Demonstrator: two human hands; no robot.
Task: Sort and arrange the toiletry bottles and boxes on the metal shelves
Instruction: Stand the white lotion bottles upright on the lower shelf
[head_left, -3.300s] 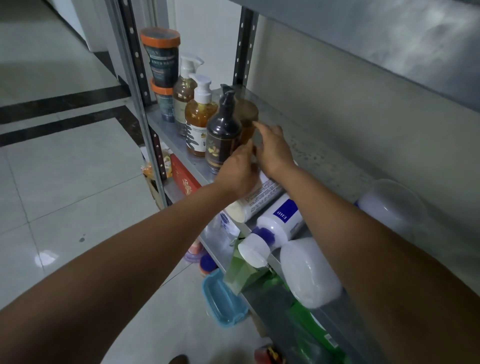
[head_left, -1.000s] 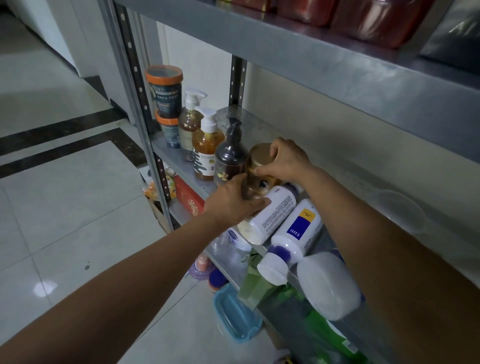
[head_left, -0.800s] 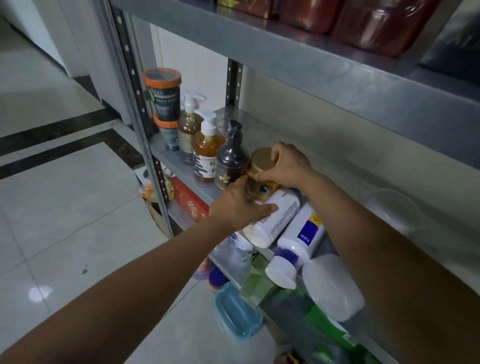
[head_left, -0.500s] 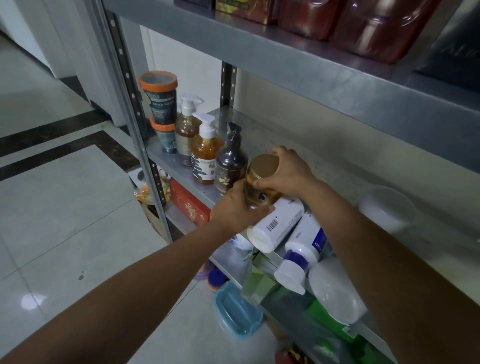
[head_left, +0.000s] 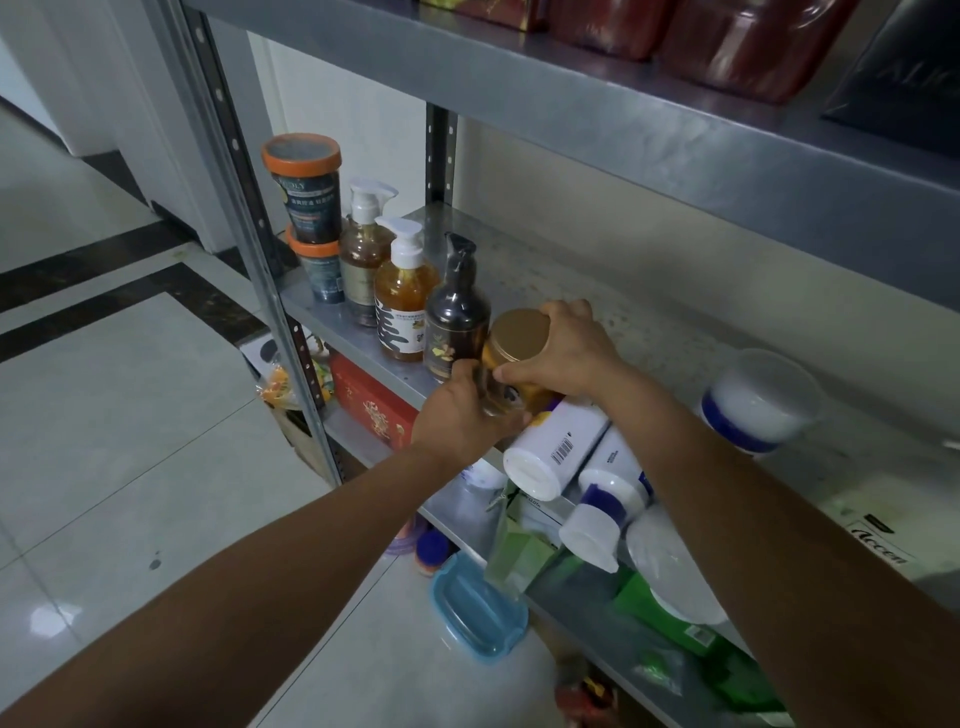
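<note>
An amber, gold-lidded round jar (head_left: 519, 345) is being held at the grey metal shelf's (head_left: 597, 291) front, base gripped by the left hand (head_left: 462, 418), lid pinched by the right hand (head_left: 569, 356). The white plastic bottle (head_left: 561, 441) lying beside it risks being rolled off.

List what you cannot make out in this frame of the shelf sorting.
All head view:
- Gold-lidded jar: label and base hidden by the left hand and right hand gripping it.
- Red packages on the upper shelf: cut off by the top edge.
- Lower orange-lidded tub: print too small to read.
- White printed pack: lettering partly covered by the right forearm.
</note>
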